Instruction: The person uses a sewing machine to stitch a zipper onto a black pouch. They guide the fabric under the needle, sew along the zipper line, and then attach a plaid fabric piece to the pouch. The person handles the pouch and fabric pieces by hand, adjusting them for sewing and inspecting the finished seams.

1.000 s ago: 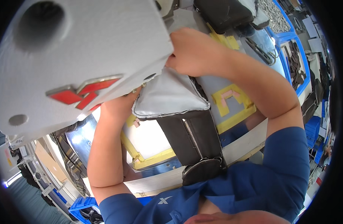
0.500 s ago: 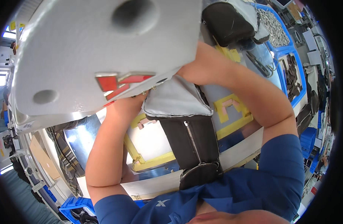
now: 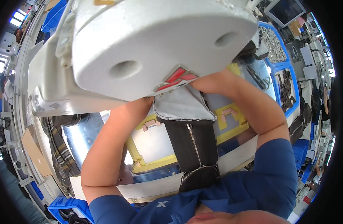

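Note:
A black fabric bag piece (image 3: 184,143) with a metal zipper (image 3: 193,140) runs from my chest toward the machine head. Its grey lining (image 3: 182,104) is turned up at the far end. My left hand (image 3: 143,104) reaches the lining's left edge, and my right hand (image 3: 207,83) lies along its right edge. The fingers of both hands are hidden under the big white head of what looks like a sewing machine (image 3: 156,44), so their grip cannot be seen. A second, curved zipper (image 3: 195,170) crosses the bag near my shirt.
Yellow tape (image 3: 156,163) frames the work surface. Beyond my right arm lie scissors (image 3: 255,77) and a blue tray (image 3: 277,61) with metal parts and dark strips. A plaid piece (image 3: 63,156) hangs at the left. A blue bin (image 3: 72,204) stands lower left.
The view has shifted, so the machine head sits farther right and higher, showing more of its left side. Both hands stay at the grey lining beneath it; the bag keeps nearly the same pose.

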Tool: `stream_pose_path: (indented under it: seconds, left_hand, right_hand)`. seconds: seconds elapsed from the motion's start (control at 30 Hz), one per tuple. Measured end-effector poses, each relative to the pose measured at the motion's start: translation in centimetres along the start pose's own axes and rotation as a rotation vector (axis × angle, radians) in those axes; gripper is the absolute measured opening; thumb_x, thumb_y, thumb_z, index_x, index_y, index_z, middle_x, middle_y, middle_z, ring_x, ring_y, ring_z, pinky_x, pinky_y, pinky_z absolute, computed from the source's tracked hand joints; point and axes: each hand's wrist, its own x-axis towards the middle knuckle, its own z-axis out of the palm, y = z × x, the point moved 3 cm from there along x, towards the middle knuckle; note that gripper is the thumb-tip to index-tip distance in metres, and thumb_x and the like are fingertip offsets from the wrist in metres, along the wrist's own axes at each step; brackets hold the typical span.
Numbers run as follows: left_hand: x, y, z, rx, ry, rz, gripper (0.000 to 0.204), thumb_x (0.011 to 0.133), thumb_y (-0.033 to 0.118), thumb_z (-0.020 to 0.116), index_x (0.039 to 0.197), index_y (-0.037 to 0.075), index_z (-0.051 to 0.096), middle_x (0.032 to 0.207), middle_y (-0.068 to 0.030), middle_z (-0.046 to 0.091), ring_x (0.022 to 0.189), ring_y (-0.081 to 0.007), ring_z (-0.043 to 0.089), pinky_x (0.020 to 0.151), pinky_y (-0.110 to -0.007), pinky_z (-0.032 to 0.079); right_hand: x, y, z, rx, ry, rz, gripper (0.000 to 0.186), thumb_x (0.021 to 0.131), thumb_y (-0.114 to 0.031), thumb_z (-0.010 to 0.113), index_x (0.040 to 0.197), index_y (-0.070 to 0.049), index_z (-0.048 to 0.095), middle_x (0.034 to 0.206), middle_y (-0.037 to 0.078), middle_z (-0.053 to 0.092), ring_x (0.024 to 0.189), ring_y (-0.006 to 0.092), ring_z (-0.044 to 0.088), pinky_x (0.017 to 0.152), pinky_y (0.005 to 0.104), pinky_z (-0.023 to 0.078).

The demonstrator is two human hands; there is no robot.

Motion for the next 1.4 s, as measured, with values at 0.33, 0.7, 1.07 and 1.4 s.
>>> stream_pose_path:
  seconds: [0.33,0.7,1.07,1.4]
  left_hand:
    - [-6.2,7.1,-6.2,-0.045,-0.046,0.321,0.049,0.083,0.03,0.087,0.111,-0.004,0.066,0.121,-0.0242,0.068,0.111,-0.0422,0.068,0.095,-0.047,0.055]
    - [-4.4,6.5,-1.4,-0.187,-0.121,0.515,0.058,0.085,0.029,0.085,0.126,-0.005,0.063,0.132,-0.025,0.067,0.117,-0.0386,0.069,0.102,-0.043,0.057]
    - [-4.5,7.0,-1.5,0.01,-0.176,0.439,0.047,0.085,0.028,0.084,0.116,-0.003,0.067,0.122,-0.0216,0.069,0.103,-0.0351,0.073,0.092,-0.042,0.059]
    - [-4.8,6.9,-1.4,0.113,-0.182,0.402,0.035,0.084,0.03,0.084,0.098,0.0,0.072,0.106,-0.0175,0.071,0.094,-0.0329,0.074,0.086,-0.041,0.06]
  right_hand:
    - [-0.3,-1.0,-2.3,0.236,-0.028,-0.163,0.03,0.093,-0.016,0.069,0.119,-0.003,0.074,0.112,0.023,0.076,0.105,0.0441,0.07,0.091,0.0488,0.056]
    - [-1.1,-0.1,-1.0,-0.016,0.02,-0.299,0.032,0.093,-0.012,0.069,0.124,-0.007,0.074,0.116,0.015,0.077,0.107,0.0379,0.071,0.094,0.0443,0.056]
    - [-0.7,-1.2,-0.4,-0.094,-0.035,-0.153,0.028,0.093,-0.013,0.066,0.12,-0.008,0.075,0.112,0.014,0.077,0.104,0.0365,0.072,0.089,0.0445,0.057]
    - [-0.8,-2.4,0.2,-0.032,0.073,-0.214,0.029,0.089,-0.015,0.07,0.117,-0.008,0.076,0.109,0.014,0.078,0.099,0.0368,0.073,0.086,0.0456,0.057]
